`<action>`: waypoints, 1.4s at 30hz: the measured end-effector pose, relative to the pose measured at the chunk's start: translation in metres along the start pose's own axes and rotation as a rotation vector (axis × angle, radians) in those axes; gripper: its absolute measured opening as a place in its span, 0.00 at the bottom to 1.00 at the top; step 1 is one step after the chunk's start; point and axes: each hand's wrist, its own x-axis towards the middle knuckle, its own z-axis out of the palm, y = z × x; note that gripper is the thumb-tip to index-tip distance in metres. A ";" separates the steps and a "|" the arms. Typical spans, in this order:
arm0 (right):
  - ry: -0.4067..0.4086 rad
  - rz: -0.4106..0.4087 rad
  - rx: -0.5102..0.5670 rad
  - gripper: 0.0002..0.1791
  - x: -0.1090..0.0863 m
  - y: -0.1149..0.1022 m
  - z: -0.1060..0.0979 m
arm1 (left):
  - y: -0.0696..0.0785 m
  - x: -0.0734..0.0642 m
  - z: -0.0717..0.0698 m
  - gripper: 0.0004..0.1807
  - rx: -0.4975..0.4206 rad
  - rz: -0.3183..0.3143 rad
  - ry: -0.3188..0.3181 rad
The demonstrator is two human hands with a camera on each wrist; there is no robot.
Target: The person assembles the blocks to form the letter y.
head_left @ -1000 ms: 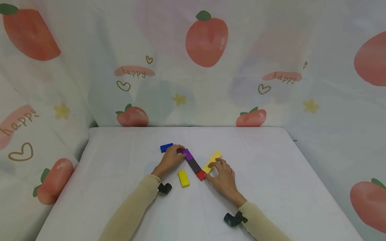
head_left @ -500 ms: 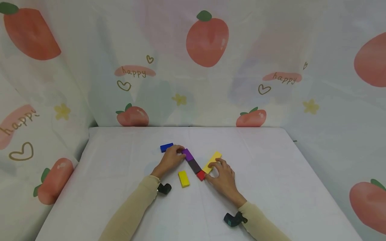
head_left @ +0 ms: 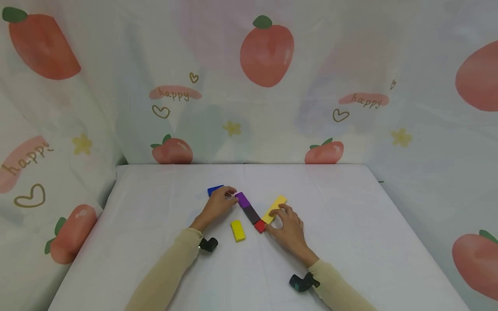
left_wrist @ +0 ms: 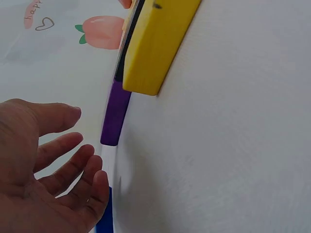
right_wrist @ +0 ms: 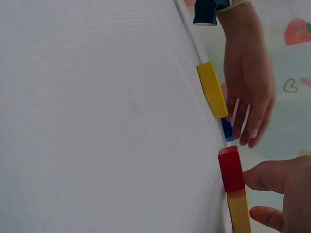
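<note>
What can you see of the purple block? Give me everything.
The purple block is a plain, smooth-looking oblong with straight edges; whether wood or plastic, I can't tell. It lies flat and slantwise on the white table, its near end against the dark block. The left hand is beside its far end, apart from it in the left wrist view.

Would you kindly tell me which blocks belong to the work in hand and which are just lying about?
Likely in the work, forming a V:
purple block
black block
red block
pale yellow block

Apparently just lying about:
blue block
bright yellow block
</note>
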 end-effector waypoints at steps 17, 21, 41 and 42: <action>0.004 0.002 0.013 0.18 -0.001 0.003 -0.001 | 0.000 0.001 -0.026 0.17 0.021 0.139 0.115; 0.006 0.005 0.013 0.18 -0.002 0.003 -0.001 | -0.005 0.002 -0.032 0.17 0.027 0.136 0.137; 0.010 -0.009 0.003 0.18 0.000 0.001 -0.001 | -0.020 -0.012 -0.038 0.17 0.010 0.207 0.059; 0.011 -0.008 0.001 0.18 0.000 0.001 -0.002 | -0.019 -0.014 -0.038 0.17 -0.001 0.216 0.044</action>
